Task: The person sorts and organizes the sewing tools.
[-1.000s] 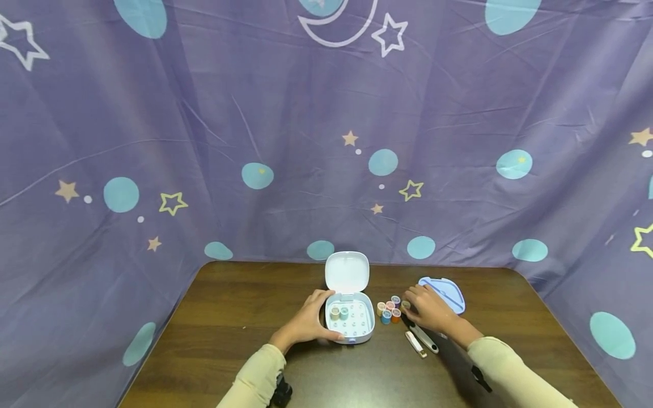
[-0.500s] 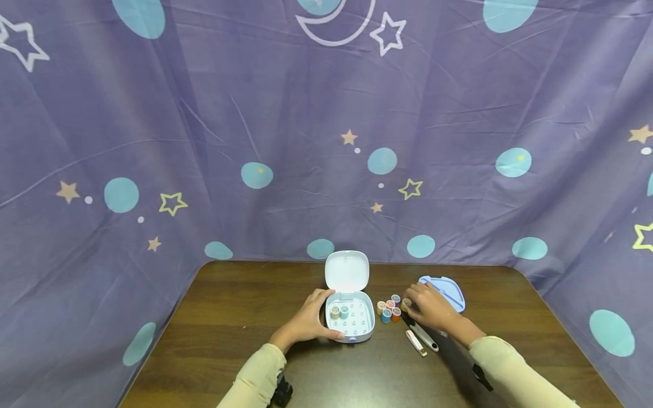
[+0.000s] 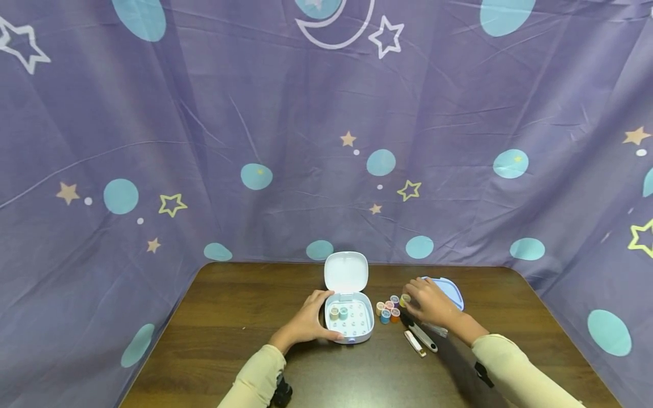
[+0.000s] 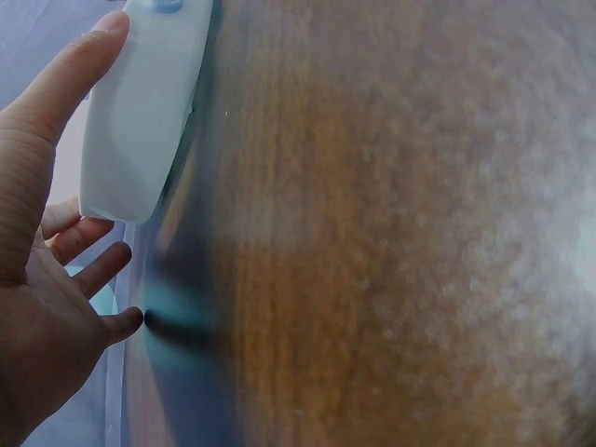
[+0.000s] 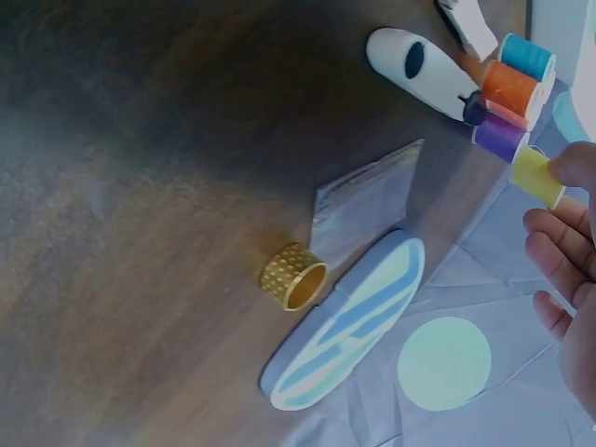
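The right hand [image 3: 431,306] pinches a yellow thread spool [image 5: 537,177] between thumb and fingertips, just beside the cluster of loose spools on the brown table [image 3: 240,317]. In the right wrist view the spool's long axis lies roughly along the tabletop, one end toward the hand and the other toward the purple spool [image 5: 500,139] next to it. That view shows 3 other loose spools in a row: purple, orange [image 5: 508,89] and blue [image 5: 527,57]; the head view shows about 5 in the cluster, too small to count surely.

The left hand [image 3: 306,323] cups the near left side of the open white sewing box [image 3: 349,324], thumb along its front wall and fingers spread and fairly straight against its side. The lid [image 3: 346,272] stands upright at the back. 2 spools [image 3: 339,311] sit on pegs in the box's far left corner.

1 brass thimble [image 5: 292,275] lies on its side beside 1 blue oval tray [image 5: 345,321] and 1 small clear bag [image 5: 361,209]. 1 white thread cutter [image 5: 424,70] lies near the spools.
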Tool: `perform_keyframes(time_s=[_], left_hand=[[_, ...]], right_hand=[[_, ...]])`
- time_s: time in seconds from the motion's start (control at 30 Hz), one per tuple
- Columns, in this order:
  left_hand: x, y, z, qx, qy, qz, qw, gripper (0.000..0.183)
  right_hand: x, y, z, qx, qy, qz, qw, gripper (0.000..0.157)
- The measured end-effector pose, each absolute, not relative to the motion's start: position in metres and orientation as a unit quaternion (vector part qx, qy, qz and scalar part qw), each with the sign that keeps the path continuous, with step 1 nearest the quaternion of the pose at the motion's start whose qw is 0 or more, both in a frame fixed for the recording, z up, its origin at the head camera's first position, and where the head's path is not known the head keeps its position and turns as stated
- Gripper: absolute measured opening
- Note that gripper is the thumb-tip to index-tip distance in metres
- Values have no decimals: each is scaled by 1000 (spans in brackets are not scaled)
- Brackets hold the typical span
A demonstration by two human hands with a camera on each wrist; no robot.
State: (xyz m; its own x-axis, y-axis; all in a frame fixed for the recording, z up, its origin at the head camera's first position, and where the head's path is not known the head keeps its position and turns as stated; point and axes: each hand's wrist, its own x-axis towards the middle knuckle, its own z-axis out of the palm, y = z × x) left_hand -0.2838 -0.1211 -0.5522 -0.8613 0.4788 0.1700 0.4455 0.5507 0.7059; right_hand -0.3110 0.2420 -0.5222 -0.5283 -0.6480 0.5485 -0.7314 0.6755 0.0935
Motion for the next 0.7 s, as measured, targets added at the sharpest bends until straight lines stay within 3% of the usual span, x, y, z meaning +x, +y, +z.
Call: perform_keyframes(time_s=[0.7], left_hand=[[-285,-121,-553,261,880,397,24,111]], right_hand=[[-312,225,-496,404,-868,85,276,20]])
